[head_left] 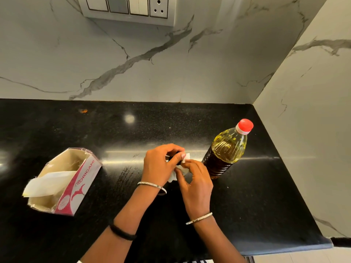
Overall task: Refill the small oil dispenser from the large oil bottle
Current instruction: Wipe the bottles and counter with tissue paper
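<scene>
The left hand curls its fingers round a small dark object, which is covered too much to make out further. The right hand, touching it from the near side, pinches a crumpled white tissue against that object with thumb and fingertips. Each wrist wears a thin metal bangle, and a black band sits higher on the left forearm. Both hands work over the middle of the black counter, a little nearer its front edge than the wall. Just beside the right hand, toward the counter's right edge, the large oil bottle stands upright with its red cap on and yellow oil showing in its upper part. Well apart, toward the left edge, lies an open tissue box with a pale sheet sticking out. A switch panel hangs on the marble wall behind.
</scene>
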